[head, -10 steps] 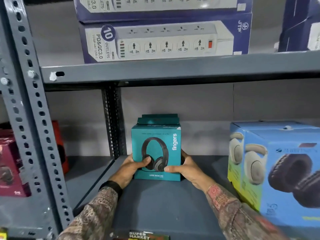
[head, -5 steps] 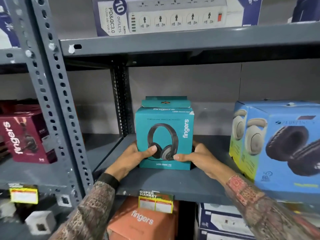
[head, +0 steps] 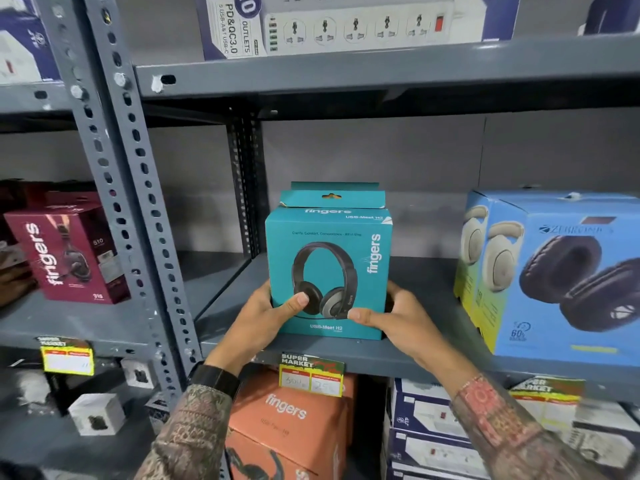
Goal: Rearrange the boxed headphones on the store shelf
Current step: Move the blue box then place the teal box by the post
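A teal "fingers" headphone box point(head: 329, 251) stands upright near the front edge of the grey metal shelf point(head: 415, 358), its printed face toward me. My left hand point(head: 263, 320) grips its lower left side, thumb across the front. My right hand point(head: 398, 317) grips the lower right side, thumb also on the front. A second teal box stands right behind it, only its top flap showing. To the right, a large blue headphone box point(head: 568, 275) stands on the same shelf.
A maroon "fingers" box point(head: 69, 254) stands on the left bay's shelf, beyond the perforated grey upright point(head: 128, 202). White power-strip boxes point(head: 346, 26) fill the shelf above. Below sit an orange "fingers" box point(head: 291, 420) and navy-and-white boxes point(head: 426, 427). A price tag point(head: 311, 374) hangs on the shelf edge.
Both hands have drawn the teal box forward toward the shelf's front edge. The camera has dropped and backed off, bringing the lower shelf and left bay into view.
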A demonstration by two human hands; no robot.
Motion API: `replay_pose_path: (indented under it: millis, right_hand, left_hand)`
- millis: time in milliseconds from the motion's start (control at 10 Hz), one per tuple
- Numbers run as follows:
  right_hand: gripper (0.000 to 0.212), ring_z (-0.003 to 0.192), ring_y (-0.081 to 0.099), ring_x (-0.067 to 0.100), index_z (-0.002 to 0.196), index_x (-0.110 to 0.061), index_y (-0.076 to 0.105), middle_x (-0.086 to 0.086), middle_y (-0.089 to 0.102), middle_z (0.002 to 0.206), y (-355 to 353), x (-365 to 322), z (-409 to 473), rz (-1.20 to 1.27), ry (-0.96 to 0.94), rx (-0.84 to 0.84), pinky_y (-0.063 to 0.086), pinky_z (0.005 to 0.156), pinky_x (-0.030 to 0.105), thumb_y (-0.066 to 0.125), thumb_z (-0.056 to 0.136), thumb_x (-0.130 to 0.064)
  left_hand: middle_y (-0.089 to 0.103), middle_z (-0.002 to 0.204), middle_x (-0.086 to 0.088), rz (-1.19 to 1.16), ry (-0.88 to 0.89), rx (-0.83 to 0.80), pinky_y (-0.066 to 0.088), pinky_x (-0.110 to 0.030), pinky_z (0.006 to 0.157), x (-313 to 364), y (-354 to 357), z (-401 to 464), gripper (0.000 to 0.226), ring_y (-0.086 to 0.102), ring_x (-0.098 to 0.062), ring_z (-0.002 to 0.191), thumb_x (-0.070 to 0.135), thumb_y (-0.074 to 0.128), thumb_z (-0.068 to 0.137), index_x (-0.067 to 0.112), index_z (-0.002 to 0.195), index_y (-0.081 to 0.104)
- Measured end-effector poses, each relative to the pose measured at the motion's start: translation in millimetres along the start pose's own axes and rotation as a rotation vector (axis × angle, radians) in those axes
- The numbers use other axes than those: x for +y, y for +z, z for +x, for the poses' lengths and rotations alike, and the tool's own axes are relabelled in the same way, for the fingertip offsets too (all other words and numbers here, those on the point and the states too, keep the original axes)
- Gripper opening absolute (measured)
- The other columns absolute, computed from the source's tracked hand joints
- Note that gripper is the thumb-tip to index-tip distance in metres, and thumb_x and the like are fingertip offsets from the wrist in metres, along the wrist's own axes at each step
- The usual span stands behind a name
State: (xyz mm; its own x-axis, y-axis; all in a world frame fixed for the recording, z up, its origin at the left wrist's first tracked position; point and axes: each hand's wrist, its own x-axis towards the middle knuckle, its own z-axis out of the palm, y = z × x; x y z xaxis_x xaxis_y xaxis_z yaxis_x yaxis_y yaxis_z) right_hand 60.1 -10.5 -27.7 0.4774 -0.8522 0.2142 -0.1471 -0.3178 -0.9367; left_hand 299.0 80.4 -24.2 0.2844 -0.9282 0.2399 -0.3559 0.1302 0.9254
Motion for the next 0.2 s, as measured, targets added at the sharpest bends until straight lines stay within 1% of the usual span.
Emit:
replay_pose_path:
  millis: [100,200]
  right_hand:
    - [0.061,0.103,0.078,0.006,0.130,-0.037,0.062,-0.019,0.081,0.111,-0.6,1.8,2.1,-0.013,-0.006,0.004,0.064,0.093,0.038,0.090,0.076,-0.039]
    - [0.086,0.119,0.072,0.012,0.144,-0.036,0.052,-0.015,0.077,0.126,-1.9,-3.2,-4.5,-0.018,-0.006,-0.011,0.060,0.102,0.044,0.091,0.068,-0.051]
  left_hand:
    - [0.078,0.119,0.016,0.006,0.006,-0.001,0.059,-0.017,0.083,0.8,0.6,-0.7,0.039,0.072,-0.005,0.113,0.055,0.069,0.084,0.038,0.118,0.066]
    - [0.078,0.120,0.018,-0.055,0.030,0.040,0.063,-0.018,0.087,8.9,2.2,-9.8,0.048,0.074,-0.004,0.112,0.049,0.072,0.087,0.034,0.132,0.063]
